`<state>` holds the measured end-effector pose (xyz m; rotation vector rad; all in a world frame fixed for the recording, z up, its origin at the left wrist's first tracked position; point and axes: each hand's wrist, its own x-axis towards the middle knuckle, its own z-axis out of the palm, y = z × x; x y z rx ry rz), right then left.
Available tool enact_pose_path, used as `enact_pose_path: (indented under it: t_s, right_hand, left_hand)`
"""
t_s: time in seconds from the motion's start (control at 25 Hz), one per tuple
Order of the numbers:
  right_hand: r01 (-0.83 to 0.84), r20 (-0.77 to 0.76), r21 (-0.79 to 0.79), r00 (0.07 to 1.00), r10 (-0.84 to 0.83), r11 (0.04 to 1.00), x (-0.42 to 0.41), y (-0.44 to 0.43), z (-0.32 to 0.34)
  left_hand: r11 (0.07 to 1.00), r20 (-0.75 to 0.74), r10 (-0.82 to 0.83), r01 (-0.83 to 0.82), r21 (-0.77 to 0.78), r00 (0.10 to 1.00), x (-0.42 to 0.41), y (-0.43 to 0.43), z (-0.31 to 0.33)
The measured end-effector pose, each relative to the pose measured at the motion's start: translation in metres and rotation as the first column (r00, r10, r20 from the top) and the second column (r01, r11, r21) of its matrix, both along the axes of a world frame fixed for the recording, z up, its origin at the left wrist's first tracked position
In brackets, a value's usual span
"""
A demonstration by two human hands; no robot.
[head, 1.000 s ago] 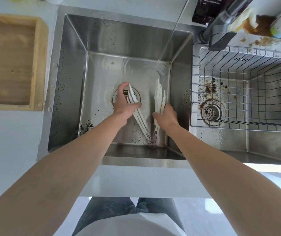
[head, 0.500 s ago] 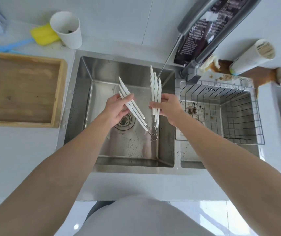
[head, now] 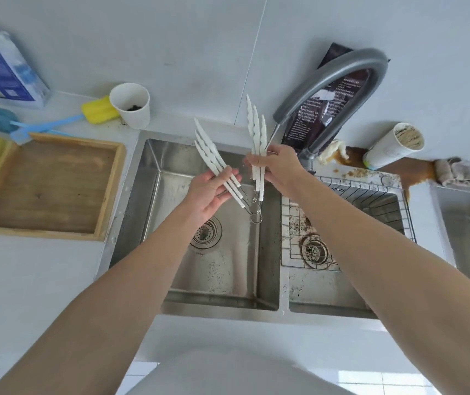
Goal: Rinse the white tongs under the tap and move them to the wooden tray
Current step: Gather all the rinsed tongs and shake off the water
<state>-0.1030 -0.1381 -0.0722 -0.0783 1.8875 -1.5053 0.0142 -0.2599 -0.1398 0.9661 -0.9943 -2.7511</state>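
Left hand (head: 211,189) | right hand (head: 279,166) | both grip white tongs (head: 255,132) | tap (head: 370,57) adjacent

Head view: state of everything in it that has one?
white tongs, spread open, tips up, in both hands
left hand, holds the left-side arms
right hand, grips the right-side arms
tap, running, thin stream
wooden tray, no tongs in it yet
paper cup, upright, dark bits inside
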Motion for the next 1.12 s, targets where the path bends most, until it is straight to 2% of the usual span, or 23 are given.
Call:
enact_pose_path:
  t_s: [0.16,0.24,0.36,0.4,0.52,0.72,0.96,1.04,1.12]
  right_hand:
    - [-0.032,0.049,-0.124,0.998,0.038,0.992,-0.004,-0.011,0.015]
    - [-0.071,-0.020,-0.047,0.997,0.070,0.996,0.001,-0.017,0.019]
    - [-0.152,-0.202,0.178,0.961,0.187,0.972,0.003,-0.019,0.021]
    - [-0.166,-0.226,0.207,0.951,0.212,0.964,0.002,-0.017,0.020]
    - [-0.144,-0.185,0.140,0.968,0.169,0.980,-0.001,-0.005,0.022]
    - [-0.138,-0.166,0.149,0.973,0.162,0.979,-0.008,0.014,0.026]
    - [-0.335,-0.036,0.155,0.938,0.345,0.929,-0.016,0.027,0.038]
    - [-0.287,-0.059,0.107,0.954,0.295,0.952,-0.014,0.027,0.039]
    - [-0.170,-0.057,0.010,0.984,0.170,0.985,-0.010,0.024,0.036]
  left_hand:
    - [0.978,-0.008,0.142,-0.139,0.156,0.990,0.004,0.013,0.013]
    - [0.947,-0.013,0.204,-0.194,0.255,0.979,0.009,0.021,0.016]
    - [0.918,-0.018,0.235,-0.216,0.334,0.972,0.013,0.034,0.020]
    - [0.918,-0.019,0.235,-0.216,0.333,0.972,0.013,0.038,0.022]
    - [0.934,-0.005,0.233,-0.222,0.279,0.972,0.013,0.042,0.024]
    - [0.968,-0.005,0.185,-0.181,0.175,0.983,0.006,0.044,0.029]
    - [0.973,-0.005,0.187,-0.185,0.141,0.982,0.010,0.051,0.028]
    - [0.970,-0.016,0.209,-0.205,0.133,0.978,0.011,0.050,0.029]
    - [0.969,-0.024,0.225,-0.221,0.108,0.974,0.009,0.045,0.034]
